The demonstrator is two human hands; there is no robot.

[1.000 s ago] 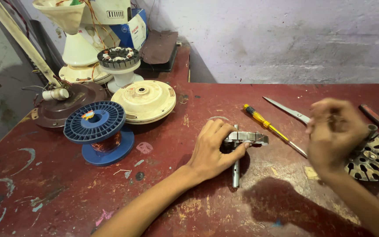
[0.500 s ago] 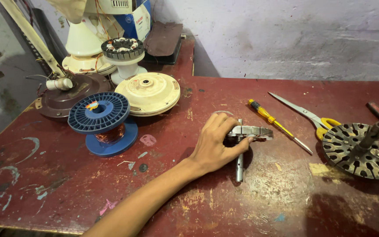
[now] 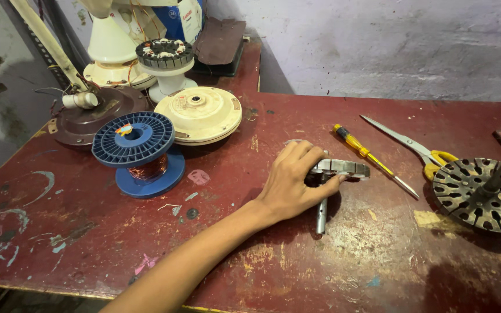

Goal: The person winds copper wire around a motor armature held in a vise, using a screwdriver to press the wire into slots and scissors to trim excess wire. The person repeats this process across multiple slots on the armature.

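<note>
The right hand has left the view since a second ago, so only the left hand [image 3: 291, 182] stays curled around the flat grey metal rotor with its steel shaft [image 3: 337, 169], on the worn red tabletop [image 3: 88, 232], the dark slotted disc [image 3: 482, 194] at three o'clock.

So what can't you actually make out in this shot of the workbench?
- Right hand: outside the head view, cut off by the frame edge.
- Metal part with a shaft: the left hand covers its left side, so the full shape is hidden.
- Scissors: the slotted metal disc overlaps one yellow handle.
- Cream fan body: its top is cut off by the upper edge.
</note>
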